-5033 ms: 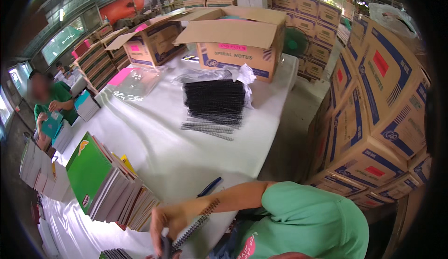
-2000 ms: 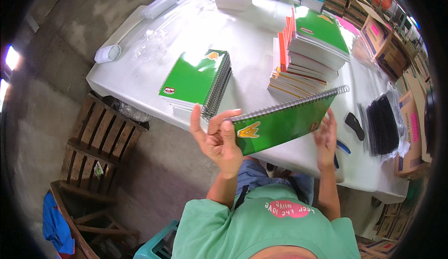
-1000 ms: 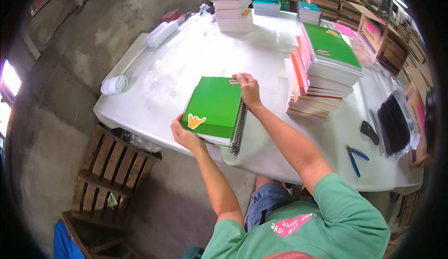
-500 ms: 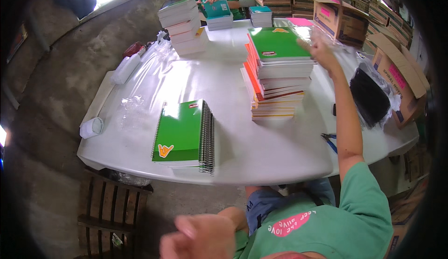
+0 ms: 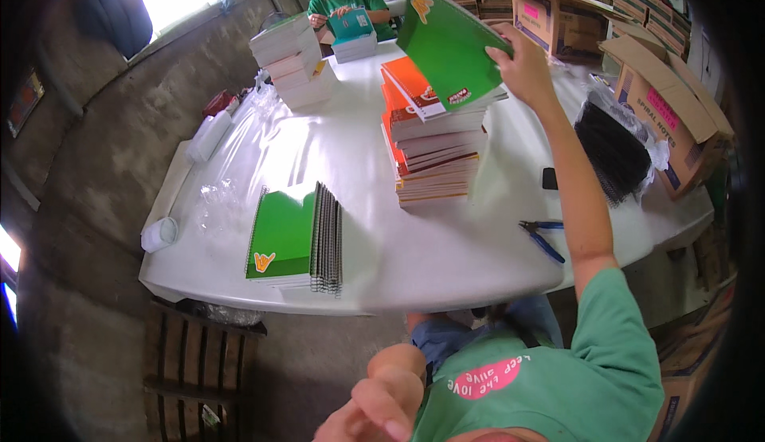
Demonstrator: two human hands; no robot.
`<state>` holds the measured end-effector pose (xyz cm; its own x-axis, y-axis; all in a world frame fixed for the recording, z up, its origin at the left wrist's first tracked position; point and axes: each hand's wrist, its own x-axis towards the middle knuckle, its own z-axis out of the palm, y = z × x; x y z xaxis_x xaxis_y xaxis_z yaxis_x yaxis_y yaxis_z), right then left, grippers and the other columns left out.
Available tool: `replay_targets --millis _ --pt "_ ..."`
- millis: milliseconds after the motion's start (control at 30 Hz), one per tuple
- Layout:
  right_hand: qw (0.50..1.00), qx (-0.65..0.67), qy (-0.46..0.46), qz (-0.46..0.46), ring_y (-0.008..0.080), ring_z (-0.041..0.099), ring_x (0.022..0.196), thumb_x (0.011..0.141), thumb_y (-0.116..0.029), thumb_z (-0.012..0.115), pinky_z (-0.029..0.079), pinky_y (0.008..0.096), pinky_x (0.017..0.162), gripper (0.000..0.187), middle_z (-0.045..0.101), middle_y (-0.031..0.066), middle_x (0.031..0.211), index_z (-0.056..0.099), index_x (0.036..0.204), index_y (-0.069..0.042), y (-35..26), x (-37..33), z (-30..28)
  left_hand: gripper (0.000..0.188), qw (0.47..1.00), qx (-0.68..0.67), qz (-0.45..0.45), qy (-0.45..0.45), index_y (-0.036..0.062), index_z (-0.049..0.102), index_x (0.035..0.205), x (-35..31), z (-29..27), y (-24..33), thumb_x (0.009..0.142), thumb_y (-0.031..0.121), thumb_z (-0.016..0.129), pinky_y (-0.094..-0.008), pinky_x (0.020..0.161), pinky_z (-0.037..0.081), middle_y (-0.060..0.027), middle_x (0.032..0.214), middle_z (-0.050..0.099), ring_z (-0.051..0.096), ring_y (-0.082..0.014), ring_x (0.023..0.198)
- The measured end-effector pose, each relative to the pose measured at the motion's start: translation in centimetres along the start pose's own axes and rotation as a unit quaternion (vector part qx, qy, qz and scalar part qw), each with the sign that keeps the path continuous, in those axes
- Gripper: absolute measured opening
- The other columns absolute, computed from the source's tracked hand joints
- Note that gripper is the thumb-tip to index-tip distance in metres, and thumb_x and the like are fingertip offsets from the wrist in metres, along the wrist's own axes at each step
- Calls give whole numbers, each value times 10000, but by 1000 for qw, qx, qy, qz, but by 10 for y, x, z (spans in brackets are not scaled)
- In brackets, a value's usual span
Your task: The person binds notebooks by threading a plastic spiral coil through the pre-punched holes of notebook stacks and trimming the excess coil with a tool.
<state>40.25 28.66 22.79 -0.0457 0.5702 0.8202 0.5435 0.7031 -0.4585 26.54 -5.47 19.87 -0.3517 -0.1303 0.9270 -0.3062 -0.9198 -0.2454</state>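
Note:
My right hand [image 5: 522, 63] grips the right edge of a green-covered notebook [image 5: 450, 47]. The notebook is raised and tilted above a tall stack of notebooks [image 5: 437, 143], its lower edge close to the top. Orange covers [image 5: 408, 83] show under it on the stack's left side. Low in front of my body is my left hand [image 5: 378, 402], its fingers loosely bent and apart, with nothing seen in it; the lower edge cuts it off. Left of the stack, a pile of green spiral notebooks [image 5: 283, 231] lies on the white table [image 5: 382, 259], its wire spirals facing right.
Blue-handled pliers [image 5: 546, 241] and a small black object [image 5: 550, 179] lie right of the stack. Black spiral coils [image 5: 612, 151] rest beside open cardboard boxes [image 5: 661, 103]. At the far side, a person in green [image 5: 351, 0] handles teal notebooks [image 5: 353, 27] near a white stack [image 5: 293, 63].
My right hand has taken hold of the green notebook and lifted it off the stack, baring orange covers. My left hand has shifted slightly right. The view has turned a little.

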Motion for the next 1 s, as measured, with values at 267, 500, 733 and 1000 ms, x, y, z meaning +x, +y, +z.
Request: replay_targets --millis 267,500,733,1000 --pt "938 151 -305 -67 313 650 889 694 55 577 521 330 747 413 661 152 963 621 1073 -104 -60 -121 -76 301 846 461 -157 -218 51 517 1145 -53 -21 -31 896 218 487 -474 879 391 -97 1179 520 500 -288 1064" --pt "853 173 -491 -32 300 642 824 781 -114 645 511 369 705 434 631 129 1090 556 1205 -108 -4 -190 -85 227 569 681 -244 -391 152 596 831 -147 -62 -90 782 352 691 -336 795 329 29 749 544 529 -158 765" --pt "938 -244 -182 163 304 577 1007 811 -271 647 466 429 862 363 590 131 1124 604 1118 -82 171 -154 -81 230 611 656 -172 -408 183 592 738 -140 -74 -104 751 369 727 -301 673 276 50 573 434 438 -125 594" --pt "846 -443 -262 139 326 631 890 825 -159 567 513 466 742 124 617 126 956 638 850 -61 244 -167 -70 193 604 679 -143 -392 192 644 831 -150 -90 -99 784 373 691 -358 785 278 53 625 451 472 -140 710"
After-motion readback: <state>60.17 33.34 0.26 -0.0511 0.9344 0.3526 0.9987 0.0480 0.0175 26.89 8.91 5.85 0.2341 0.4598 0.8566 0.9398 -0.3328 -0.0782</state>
